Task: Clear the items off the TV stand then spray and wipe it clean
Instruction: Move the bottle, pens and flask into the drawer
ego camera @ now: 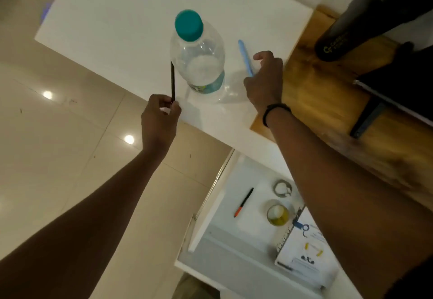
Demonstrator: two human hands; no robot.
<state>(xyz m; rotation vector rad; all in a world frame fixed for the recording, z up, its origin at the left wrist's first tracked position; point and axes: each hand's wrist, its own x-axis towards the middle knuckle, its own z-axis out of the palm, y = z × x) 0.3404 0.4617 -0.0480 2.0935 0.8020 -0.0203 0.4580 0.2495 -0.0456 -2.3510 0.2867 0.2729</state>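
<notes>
— Left hand (160, 118)?
— Pinching the lower end of a black pen (173, 80), right over the near edge of the white TV stand (117, 17). Pen rising from the fingers, tip just beside the left flank of the bottle.
— And the bottle (199, 64)?
— Clear plastic, teal cap, standing upright on the stand close to the front edge, between the two hands.
— Right hand (264, 83)?
— Well apart from the left, low over the stand and just beside the wooden board (316, 92). Fingers curled at the near end of a blue pen (245, 57) lying flat on the white top. Hard to tell whether gripped or only touched. Black band (274, 112) on the wrist.
— Room on the stand?
— Plenty of bare white beyond the bottle, out to the far and left edges. Tighter on the right: wooden board butting against that edge, with a black flask (339, 29) standing on it.
— Below?
— Open drawer (210, 228) under the near corner, sticking out past the front edge. Inside: a pen with an orange end (243, 202), a roll of tape (277, 213), a spiral notebook (304, 259). Shiny tiled floor (58, 134) open to the left of it all.
</notes>
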